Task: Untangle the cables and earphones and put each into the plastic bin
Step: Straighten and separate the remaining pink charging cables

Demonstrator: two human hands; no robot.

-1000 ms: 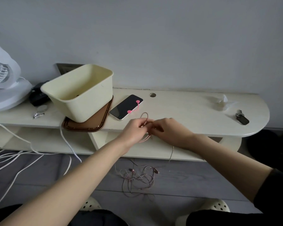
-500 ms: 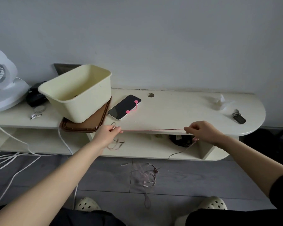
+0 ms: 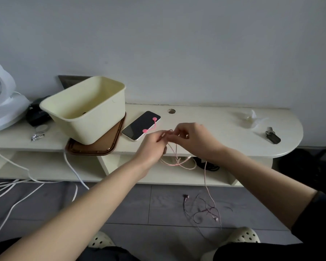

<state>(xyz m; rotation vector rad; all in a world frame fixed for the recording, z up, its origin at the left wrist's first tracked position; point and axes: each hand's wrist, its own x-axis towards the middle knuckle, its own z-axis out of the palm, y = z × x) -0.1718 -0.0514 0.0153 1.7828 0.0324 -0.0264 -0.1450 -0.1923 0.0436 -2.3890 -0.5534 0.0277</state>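
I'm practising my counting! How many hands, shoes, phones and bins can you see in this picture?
Hands: 2, left hand and right hand
Shoes: 2, left shoe and right shoe
Phones: 1, the phone
Bins: 1, the plastic bin
Total: 6

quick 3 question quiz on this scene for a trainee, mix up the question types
1. True or false: the pink cable already lies inside the plastic bin.
2. What rests on the phone screen? A) a pen B) a pink strap C) a spoon
3. Fill in: the tangle at the cable's lower end lies on the ____.

Key
1. False: the left hand and right hand pinch it over the shelf edge.
2. B
3. floor
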